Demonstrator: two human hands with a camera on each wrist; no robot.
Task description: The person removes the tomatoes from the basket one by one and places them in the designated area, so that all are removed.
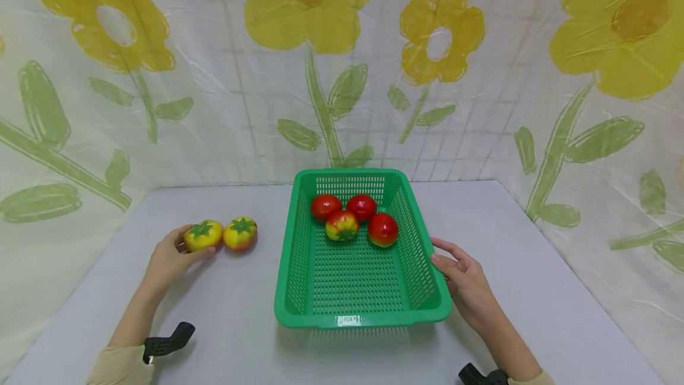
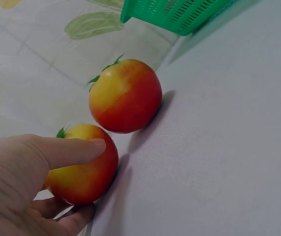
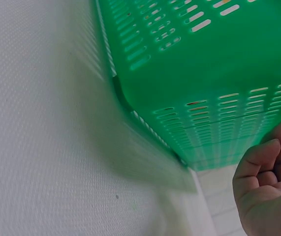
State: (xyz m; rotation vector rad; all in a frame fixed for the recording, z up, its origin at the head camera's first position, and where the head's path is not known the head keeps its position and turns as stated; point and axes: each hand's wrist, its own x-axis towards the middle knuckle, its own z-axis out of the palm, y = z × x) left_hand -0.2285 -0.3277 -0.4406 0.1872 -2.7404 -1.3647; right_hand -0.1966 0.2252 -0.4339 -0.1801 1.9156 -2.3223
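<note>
My left hand (image 1: 170, 261) holds a yellow-and-red tomato (image 1: 204, 234) on the left of the table, thumb on the near side and fingers behind. In the left wrist view the thumb lies across this tomato (image 2: 90, 179), with other fingers curled beneath it. Right beside it sits a second yellow-and-red tomato (image 1: 240, 234) with a green leafy top. At the right, my right hand (image 1: 470, 287) pinches the side rim of a green plastic basket (image 1: 369, 318). Several tomatoes are grouped toward the basket's far end, mostly red, one yellower tomato (image 1: 342, 226) among them.
The white table (image 1: 230, 308) reaches back to a flower-printed curtain (image 1: 214, 106), which also hangs along both sides. A black wrist strap (image 1: 168, 342) is on the left forearm, another black strap (image 1: 483, 376) on the right.
</note>
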